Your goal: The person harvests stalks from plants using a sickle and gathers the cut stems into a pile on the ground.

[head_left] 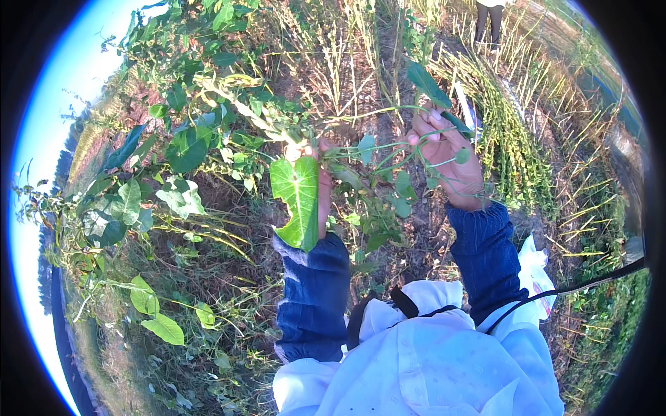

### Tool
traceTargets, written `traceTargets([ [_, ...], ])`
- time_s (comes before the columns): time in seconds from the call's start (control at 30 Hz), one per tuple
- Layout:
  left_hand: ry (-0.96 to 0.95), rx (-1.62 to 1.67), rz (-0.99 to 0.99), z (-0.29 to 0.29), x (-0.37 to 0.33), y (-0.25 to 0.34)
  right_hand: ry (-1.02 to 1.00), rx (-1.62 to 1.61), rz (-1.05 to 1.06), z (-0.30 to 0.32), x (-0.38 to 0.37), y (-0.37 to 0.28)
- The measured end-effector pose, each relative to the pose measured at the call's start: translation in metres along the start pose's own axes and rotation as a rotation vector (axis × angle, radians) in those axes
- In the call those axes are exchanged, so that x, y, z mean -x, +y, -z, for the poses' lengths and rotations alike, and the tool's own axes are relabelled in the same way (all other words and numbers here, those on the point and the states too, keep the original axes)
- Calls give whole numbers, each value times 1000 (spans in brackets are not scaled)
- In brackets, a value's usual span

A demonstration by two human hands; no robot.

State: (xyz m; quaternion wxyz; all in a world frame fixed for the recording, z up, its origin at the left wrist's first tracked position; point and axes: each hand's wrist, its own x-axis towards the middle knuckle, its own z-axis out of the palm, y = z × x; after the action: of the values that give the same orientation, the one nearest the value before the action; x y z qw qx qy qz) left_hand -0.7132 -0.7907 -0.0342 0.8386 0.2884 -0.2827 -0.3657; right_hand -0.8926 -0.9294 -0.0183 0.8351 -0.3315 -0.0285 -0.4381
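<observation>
A thin green vine (368, 114) stretches between both hands above the weedy ground (208, 291); it looks light, limp and easily snapped, best held at the stem. The left hand (316, 173) pinches it behind a broad heart-shaped leaf (297, 201), while the right hand (447, 159) is closed around its leafy stems.

The big leaf (298, 201) is smooth and faintly glossy, its pale veins showing through where the sun lights it. The vine (374, 111) is thin, green and pliant. Both sleeves (312, 291) are dark blue knit cloth, matt and creased. The white cloth (430, 360) below them is matt, finely dotted. The ground (409, 236) is dry, rough soil with brittle straw-coloured stalks (513, 145).
</observation>
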Motion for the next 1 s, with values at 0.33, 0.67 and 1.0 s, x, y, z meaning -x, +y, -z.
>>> traceTargets([
  [0.33,-83,35,-93,15,-27,-3,161,609,-26,15,15,-27],
  [0.67,-196,109,-98,-2,-28,-18,440,-420,236,72,-1,-40],
  [1.0,-367,49,132,20,-47,-12,587,826,130,31,8,-26],
])
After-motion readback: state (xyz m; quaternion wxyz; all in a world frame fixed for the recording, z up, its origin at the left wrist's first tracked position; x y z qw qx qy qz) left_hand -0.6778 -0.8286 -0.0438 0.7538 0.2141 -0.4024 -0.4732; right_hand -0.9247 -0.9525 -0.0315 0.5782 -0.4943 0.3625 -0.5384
